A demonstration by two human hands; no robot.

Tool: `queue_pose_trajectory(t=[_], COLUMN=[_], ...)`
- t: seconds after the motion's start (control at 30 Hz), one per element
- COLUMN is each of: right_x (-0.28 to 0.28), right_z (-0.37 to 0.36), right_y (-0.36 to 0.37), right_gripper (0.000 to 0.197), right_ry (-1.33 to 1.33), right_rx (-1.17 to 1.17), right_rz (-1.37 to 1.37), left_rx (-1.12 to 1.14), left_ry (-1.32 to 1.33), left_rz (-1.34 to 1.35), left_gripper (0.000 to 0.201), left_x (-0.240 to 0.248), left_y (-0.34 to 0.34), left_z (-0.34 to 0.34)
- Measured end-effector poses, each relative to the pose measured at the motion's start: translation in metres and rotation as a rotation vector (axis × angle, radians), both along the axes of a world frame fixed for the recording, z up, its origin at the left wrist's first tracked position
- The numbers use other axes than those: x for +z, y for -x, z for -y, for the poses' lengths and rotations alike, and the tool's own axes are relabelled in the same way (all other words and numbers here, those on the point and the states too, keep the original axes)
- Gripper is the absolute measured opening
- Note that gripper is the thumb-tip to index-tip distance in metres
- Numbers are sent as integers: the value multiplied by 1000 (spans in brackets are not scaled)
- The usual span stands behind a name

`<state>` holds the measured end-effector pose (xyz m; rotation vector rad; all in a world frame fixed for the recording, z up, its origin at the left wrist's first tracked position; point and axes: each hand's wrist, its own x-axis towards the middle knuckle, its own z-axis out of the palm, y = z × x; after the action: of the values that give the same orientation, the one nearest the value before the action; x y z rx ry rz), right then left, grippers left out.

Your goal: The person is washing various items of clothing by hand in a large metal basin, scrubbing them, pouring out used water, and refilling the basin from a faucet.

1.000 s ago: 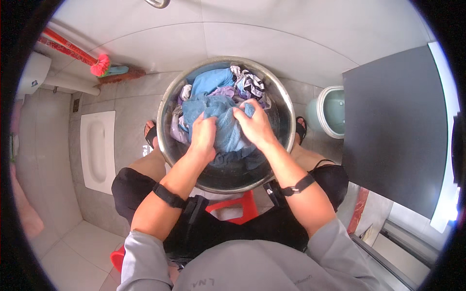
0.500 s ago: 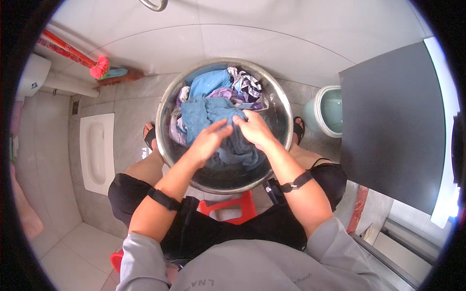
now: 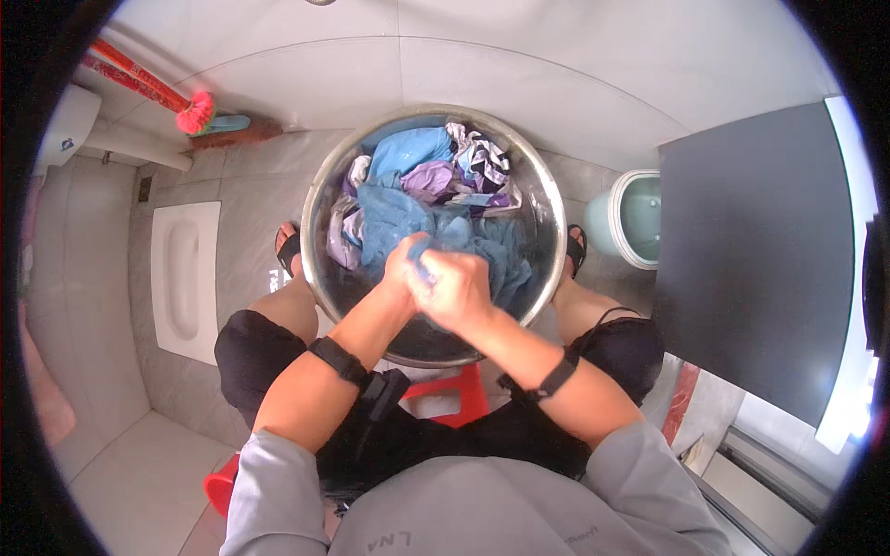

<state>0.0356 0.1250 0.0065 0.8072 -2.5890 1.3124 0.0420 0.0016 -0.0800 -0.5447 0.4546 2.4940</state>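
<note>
While over basin (image 3: 547,218), right hand (image 3: 456,289) against left (image 3: 400,271)

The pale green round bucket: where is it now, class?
In the head view, right side, the bucket sits between the round metal basin and the dark grey panel.

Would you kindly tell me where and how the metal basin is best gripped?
The metal basin is probably best gripped by its rim at left and right, coming in from both sides: the round edge is bare there, while the person's forearms cross its near part.
</note>
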Motion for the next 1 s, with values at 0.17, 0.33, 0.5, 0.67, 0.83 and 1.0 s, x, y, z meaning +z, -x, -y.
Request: queue_pose_trajectory(t=[0.17,0.33,0.5,0.67,0.83,1.0], right_x=[-54,-61,-50,-8,29,-4], right_z=[-22,-27,-32,-14,11,-4], right_y=[46,51,46,35,-3,9], right_gripper=[47,76,61,34,28,33], right_ry=[-341,307,-26,-24,-48,-141], right_rx=[-423,-521,-204,-120,54,-54], right_rz=[514,925,1078,591,355,143], left_rx=[110,103,-265,-59,8,158], left_ry=[428,576,715,454,701,451], left_rz=[346,205,154,323,13,322], left_gripper=[28,30,49,68,41,36], left_x=[21,45,56,36,-1,12], left_y=[16,0,-5,3,4,0], left_z=[-21,-22,-18,11,18,-5])
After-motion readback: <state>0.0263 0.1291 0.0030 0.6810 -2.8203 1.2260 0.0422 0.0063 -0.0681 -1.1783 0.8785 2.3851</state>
